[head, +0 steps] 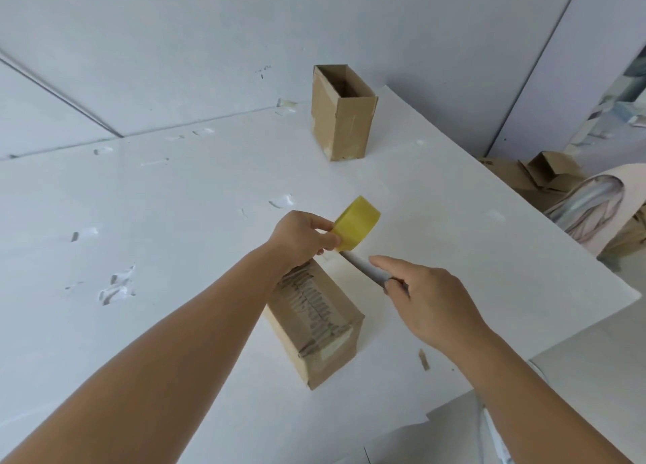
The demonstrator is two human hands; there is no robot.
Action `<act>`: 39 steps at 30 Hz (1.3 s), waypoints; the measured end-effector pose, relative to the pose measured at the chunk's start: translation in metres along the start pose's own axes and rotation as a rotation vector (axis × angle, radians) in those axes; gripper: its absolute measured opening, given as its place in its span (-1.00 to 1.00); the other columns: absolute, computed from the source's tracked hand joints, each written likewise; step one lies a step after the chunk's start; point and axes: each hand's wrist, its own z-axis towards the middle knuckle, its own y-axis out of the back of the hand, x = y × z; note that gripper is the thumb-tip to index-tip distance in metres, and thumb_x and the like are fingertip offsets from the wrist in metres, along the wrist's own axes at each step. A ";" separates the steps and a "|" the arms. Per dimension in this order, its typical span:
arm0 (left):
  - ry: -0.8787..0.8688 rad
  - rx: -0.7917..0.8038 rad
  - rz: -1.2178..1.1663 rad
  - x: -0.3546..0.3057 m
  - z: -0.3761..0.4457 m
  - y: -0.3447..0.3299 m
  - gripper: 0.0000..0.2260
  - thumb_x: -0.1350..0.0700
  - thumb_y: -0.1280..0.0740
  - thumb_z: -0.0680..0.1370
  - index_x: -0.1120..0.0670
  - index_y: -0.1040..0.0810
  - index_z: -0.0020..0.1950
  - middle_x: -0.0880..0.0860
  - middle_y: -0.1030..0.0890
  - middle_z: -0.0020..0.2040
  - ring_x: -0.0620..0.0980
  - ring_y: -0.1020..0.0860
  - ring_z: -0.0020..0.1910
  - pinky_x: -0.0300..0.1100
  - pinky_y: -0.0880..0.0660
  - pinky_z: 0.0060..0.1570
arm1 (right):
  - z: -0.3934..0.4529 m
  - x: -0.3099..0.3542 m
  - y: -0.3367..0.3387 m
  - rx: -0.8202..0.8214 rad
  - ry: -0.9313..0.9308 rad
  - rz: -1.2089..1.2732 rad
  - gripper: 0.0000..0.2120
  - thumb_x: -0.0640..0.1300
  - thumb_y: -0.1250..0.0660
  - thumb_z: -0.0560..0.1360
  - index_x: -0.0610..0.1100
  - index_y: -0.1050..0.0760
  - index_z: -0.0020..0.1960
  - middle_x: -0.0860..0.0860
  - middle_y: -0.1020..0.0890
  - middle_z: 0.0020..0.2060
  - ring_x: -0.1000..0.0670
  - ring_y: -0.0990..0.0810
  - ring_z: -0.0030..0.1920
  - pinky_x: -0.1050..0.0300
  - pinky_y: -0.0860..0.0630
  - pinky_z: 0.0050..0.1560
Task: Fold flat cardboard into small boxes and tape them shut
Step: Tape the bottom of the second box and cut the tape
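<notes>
Both hands work just above the far end of the closed cardboard box [314,323], the landmark here. Left hand [300,234] pinches the yellow tape roll [356,224]; right hand [430,302], beside it but apart, grips a grey cutter [367,268] with the forefinger laid along it, its tip under the roll. That box lies long axis running away from the person, nearer the left arm. Beyond it an open box [342,114] stands upright on the white table [174,201].

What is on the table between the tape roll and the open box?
Head view: between the tape roll and the open box lies only bare white table.
</notes>
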 end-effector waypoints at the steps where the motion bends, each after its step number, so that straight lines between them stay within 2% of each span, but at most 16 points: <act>1: -0.003 -0.004 0.001 0.000 0.000 0.000 -0.82 0.07 -0.47 0.43 -0.01 -0.68 0.03 -0.08 -0.64 -0.31 -0.15 -0.53 -0.35 -0.33 -0.39 -0.29 | 0.003 0.003 0.002 0.006 0.015 -0.044 -0.61 -0.11 -0.12 0.60 0.17 -0.39 0.38 0.02 -0.64 -0.14 -0.02 -0.46 -0.23 0.16 -0.40 -0.25; 3: -0.009 -0.012 0.003 0.001 0.000 0.000 -0.81 0.08 -0.47 0.43 0.00 -0.68 0.04 -0.09 -0.62 -0.34 -0.15 -0.52 -0.36 -0.33 -0.39 -0.29 | 0.008 0.011 0.006 0.023 0.043 -0.139 -0.63 -0.11 -0.08 0.61 0.16 -0.38 0.35 0.03 -0.54 -0.24 -0.04 -0.41 -0.25 0.19 -0.28 -0.33; 4: -0.009 -0.016 0.000 0.001 0.000 0.000 -0.81 0.09 -0.47 0.43 0.01 -0.68 0.04 -0.09 -0.62 -0.34 -0.15 -0.51 -0.36 -0.33 -0.39 -0.30 | 0.009 0.013 0.008 0.038 0.049 -0.175 -0.66 -0.12 -0.07 0.61 0.13 -0.40 0.32 0.05 -0.51 -0.26 -0.06 -0.43 -0.24 0.17 -0.29 -0.33; 7: -0.006 -0.036 -0.010 0.002 0.000 0.001 -0.80 0.09 -0.47 0.44 0.02 -0.68 0.05 -0.09 -0.60 -0.35 -0.14 -0.51 -0.35 -0.31 -0.40 -0.29 | 0.009 0.016 0.019 0.085 0.013 -0.199 -0.70 -0.14 -0.07 0.59 0.06 -0.46 0.22 0.03 -0.63 -0.16 -0.08 -0.57 -0.14 0.09 -0.49 -0.20; 12: -0.003 -0.049 -0.001 0.002 0.002 -0.002 -0.80 0.09 -0.48 0.43 0.01 -0.67 0.04 -0.06 -0.62 -0.32 -0.12 -0.51 -0.33 -0.29 -0.44 -0.26 | 0.013 0.018 0.023 0.062 0.022 -0.234 -0.68 -0.13 -0.08 0.61 0.09 -0.42 0.29 0.01 -0.64 -0.11 -0.07 -0.58 -0.11 0.12 -0.46 -0.18; 15: -0.012 -0.041 -0.011 0.001 0.002 -0.003 -0.82 0.10 -0.49 0.42 0.01 -0.66 0.01 -0.06 -0.61 -0.34 -0.12 -0.50 -0.35 -0.29 -0.43 -0.27 | 0.019 0.023 0.012 0.083 0.030 -0.275 -0.62 -0.15 -0.12 0.61 0.13 -0.34 0.37 0.02 -0.65 -0.01 -0.07 -0.61 -0.04 0.12 -0.48 -0.13; 18: -0.017 -0.037 -0.014 0.001 0.002 -0.002 -0.84 0.11 -0.48 0.43 0.01 -0.67 0.00 -0.06 -0.58 -0.36 -0.12 -0.49 -0.36 -0.29 -0.40 -0.29 | 0.024 0.026 0.006 0.126 0.042 -0.376 -0.68 -0.20 -0.14 0.59 0.06 -0.38 0.30 0.01 -0.62 -0.08 -0.07 -0.59 -0.12 0.13 -0.44 -0.20; 22: -0.019 -0.035 0.006 0.002 0.001 -0.002 -0.84 0.11 -0.48 0.43 0.00 -0.67 0.00 -0.07 -0.56 -0.35 -0.10 -0.50 -0.32 -0.27 -0.40 -0.28 | 0.031 0.035 0.006 0.177 0.084 -0.527 -0.74 -0.28 -0.14 0.55 -0.04 -0.39 0.18 0.00 -0.45 -0.24 -0.08 -0.45 -0.27 0.15 -0.31 -0.34; 27: -0.016 -0.084 0.081 0.004 -0.001 0.002 -0.89 0.10 -0.47 0.44 -0.05 -0.64 -0.06 -0.08 -0.55 -0.28 -0.13 -0.50 -0.29 -0.33 -0.38 -0.31 | 0.040 0.038 0.000 0.214 0.165 -0.553 -0.59 -0.31 -0.09 0.56 -0.03 -0.32 0.36 -0.02 -0.45 -0.19 -0.07 -0.42 -0.25 0.11 -0.35 -0.25; 30: -0.036 -0.091 0.084 0.000 -0.003 0.000 -0.88 0.11 -0.45 0.45 -0.03 -0.67 -0.04 -0.09 -0.54 -0.31 -0.14 -0.48 -0.30 -0.32 -0.37 -0.32 | 0.051 0.028 0.001 0.256 0.156 -0.606 -0.60 -0.31 -0.11 0.55 -0.02 -0.34 0.34 -0.03 -0.44 -0.19 -0.07 -0.44 -0.25 0.10 -0.34 -0.25; 32: -0.043 -0.097 0.018 -0.002 -0.003 -0.003 -0.86 0.10 -0.44 0.46 -0.03 -0.67 0.01 -0.11 -0.60 -0.31 -0.15 -0.51 -0.29 -0.31 -0.39 -0.25 | 0.049 0.022 -0.006 0.389 0.165 -0.661 -0.62 -0.31 -0.15 0.53 -0.03 -0.42 0.29 -0.05 -0.52 -0.12 -0.08 -0.50 -0.20 0.09 -0.36 -0.23; 34: -0.058 -0.117 -0.038 -0.002 -0.003 -0.003 -0.84 0.10 -0.43 0.46 -0.04 -0.66 0.03 -0.11 -0.64 -0.30 -0.16 -0.54 -0.26 -0.30 -0.42 -0.19 | 0.039 0.008 -0.025 0.540 0.132 -0.617 -0.61 -0.32 -0.18 0.50 0.01 -0.49 0.23 -0.04 -0.58 -0.05 -0.09 -0.56 -0.14 0.09 -0.40 -0.19; 35: -0.058 -0.129 -0.056 -0.001 -0.004 -0.001 -0.85 0.10 -0.44 0.46 -0.05 -0.66 0.02 -0.11 -0.64 -0.29 -0.16 -0.55 -0.25 -0.29 -0.43 -0.17 | 0.038 0.000 -0.032 0.558 0.102 -0.532 -0.58 -0.30 -0.16 0.49 0.06 -0.49 0.23 -0.03 -0.60 -0.04 -0.09 -0.56 -0.13 0.09 -0.42 -0.18; 37: -0.037 -0.129 -0.072 0.001 -0.004 0.000 -0.87 0.09 -0.44 0.47 -0.07 -0.66 -0.01 -0.10 -0.65 -0.28 -0.15 -0.56 -0.23 -0.29 -0.44 -0.15 | 0.038 -0.018 -0.041 0.464 0.051 -0.325 -0.57 -0.20 -0.10 0.55 0.21 -0.44 0.27 0.00 -0.62 -0.02 -0.09 -0.58 -0.07 0.06 -0.51 -0.12; 39: -0.033 -0.129 -0.092 0.001 -0.004 0.001 -0.87 0.08 -0.45 0.46 -0.07 -0.66 -0.01 -0.10 -0.65 -0.28 -0.14 -0.56 -0.24 -0.30 -0.44 -0.16 | 0.039 -0.029 -0.050 0.349 0.027 -0.216 -0.59 -0.12 -0.03 0.61 0.28 -0.35 0.34 0.00 -0.59 0.00 -0.11 -0.58 -0.01 0.03 -0.53 -0.03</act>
